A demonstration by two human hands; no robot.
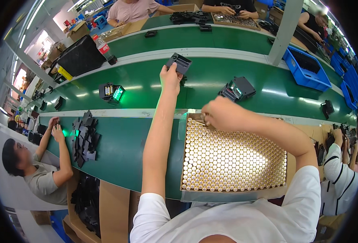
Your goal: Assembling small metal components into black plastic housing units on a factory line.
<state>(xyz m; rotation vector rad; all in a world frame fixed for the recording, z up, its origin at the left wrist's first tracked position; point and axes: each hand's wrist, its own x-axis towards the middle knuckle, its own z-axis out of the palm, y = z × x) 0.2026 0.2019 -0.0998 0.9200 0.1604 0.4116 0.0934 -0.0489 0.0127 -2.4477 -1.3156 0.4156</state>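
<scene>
My left hand (pixel 171 79) is stretched out over the green conveyor and grips a dark grey plastic battery case (pixel 180 63), its open compartment turned up. My right hand (pixel 219 113) is at the far left corner of a shallow carton, fingers pinched together on a battery partly hidden by them. Tightly packed upright batteries (pixel 231 158) fill this carton, their metal ends shining; one or two lie tilted under my fingers. Beyond my right hand, a dark device (pixel 239 89) sits on the belt with its lid raised. Left of my left forearm stands another device (pixel 111 92), glowing green, with batteries showing inside.
Black plastic parts (pixel 85 139) are heaped on the green bench at left, beside a co-worker (pixel 37 170). A blue crate (pixel 306 68) stands far right. A cola bottle (pixel 105 50) and a black case (pixel 81 56) stand far left. A grey post (pixel 284 32) rises beyond the belt.
</scene>
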